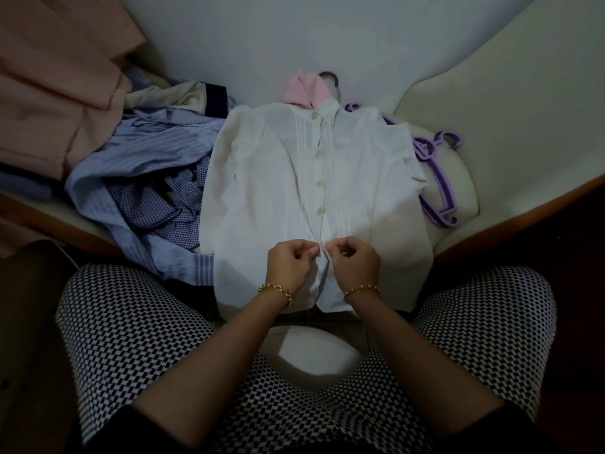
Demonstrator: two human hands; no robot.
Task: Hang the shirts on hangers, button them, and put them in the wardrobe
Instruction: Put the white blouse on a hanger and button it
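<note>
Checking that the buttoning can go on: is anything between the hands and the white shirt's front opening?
Nothing visible. The left hand and right hand pinch the white shirt's two front edges just below the lowest fastened button. The blue shirts lie left of it, the purple hangers right, both off the opening.

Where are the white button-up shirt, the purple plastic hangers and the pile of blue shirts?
white button-up shirt (268, 178): head view, front panel left of the buttons.
purple plastic hangers (443, 188): head view, arm of one hanger.
pile of blue shirts (137, 165): head view, striped shirt on top.
</note>
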